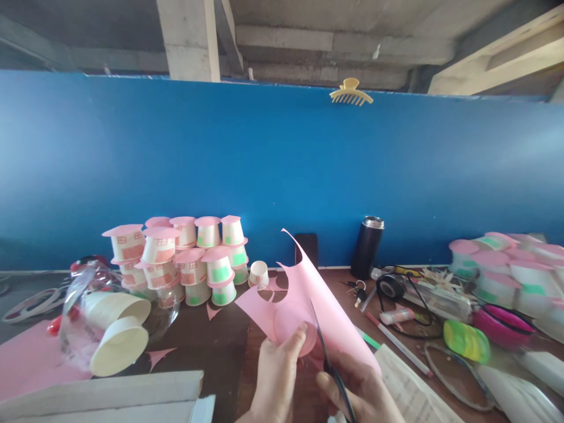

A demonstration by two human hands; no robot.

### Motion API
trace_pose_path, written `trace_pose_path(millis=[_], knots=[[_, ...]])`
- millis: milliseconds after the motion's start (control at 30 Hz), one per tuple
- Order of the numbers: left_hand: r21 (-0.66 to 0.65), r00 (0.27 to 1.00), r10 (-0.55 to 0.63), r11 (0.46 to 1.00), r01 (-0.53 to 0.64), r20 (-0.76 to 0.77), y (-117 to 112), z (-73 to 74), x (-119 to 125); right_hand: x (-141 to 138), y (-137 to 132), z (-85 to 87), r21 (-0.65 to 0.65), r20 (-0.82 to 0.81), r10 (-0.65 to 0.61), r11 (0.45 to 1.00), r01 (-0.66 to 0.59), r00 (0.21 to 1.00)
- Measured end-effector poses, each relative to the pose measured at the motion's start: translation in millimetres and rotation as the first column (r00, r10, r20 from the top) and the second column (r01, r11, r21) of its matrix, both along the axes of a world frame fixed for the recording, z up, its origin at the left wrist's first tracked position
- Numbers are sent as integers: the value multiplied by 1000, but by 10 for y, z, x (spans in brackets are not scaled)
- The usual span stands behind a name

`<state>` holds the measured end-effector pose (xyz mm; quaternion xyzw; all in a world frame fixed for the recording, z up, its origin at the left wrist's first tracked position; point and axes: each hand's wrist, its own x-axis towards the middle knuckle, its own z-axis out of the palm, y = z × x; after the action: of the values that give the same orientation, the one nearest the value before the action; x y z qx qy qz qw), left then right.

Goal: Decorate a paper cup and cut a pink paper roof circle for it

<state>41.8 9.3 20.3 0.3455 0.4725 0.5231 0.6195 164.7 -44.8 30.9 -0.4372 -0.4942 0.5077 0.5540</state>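
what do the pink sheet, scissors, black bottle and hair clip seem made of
Pink sheet: matte paper or thin card; it curls and shows thin cut edges.
Scissors: probably metal blades, dark and slender; handle material unclear.
Bottle: likely metal, given its shiny silvery rim; the body looks coated dark.
Clip: probably plastic, smooth pale yellow with moulded-looking teeth.

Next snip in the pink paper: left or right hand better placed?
Right, most likely. The right hand holds the scissors, blades at the pink paper beside the round shape. The left hand is occupied gripping the sheet, thumb on top, so it looks better suited to steadying.
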Motion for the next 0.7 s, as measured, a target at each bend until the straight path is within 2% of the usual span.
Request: trace_pose_path(millis=[267, 533, 700], knots=[[30, 999, -31, 999, 31, -30, -26, 40, 25, 51, 24, -58, -76, 23, 44, 996, -42, 999], [-29, 998, -5, 1000, 7, 61, -46, 90, 31, 37, 18, -10, -36, 143, -1, 999, 6, 990], [-49, 995, -35, 998, 40, 97, -45, 104, 29, 82, 49, -64, -100, 167, 63, 994, -47, 984]])
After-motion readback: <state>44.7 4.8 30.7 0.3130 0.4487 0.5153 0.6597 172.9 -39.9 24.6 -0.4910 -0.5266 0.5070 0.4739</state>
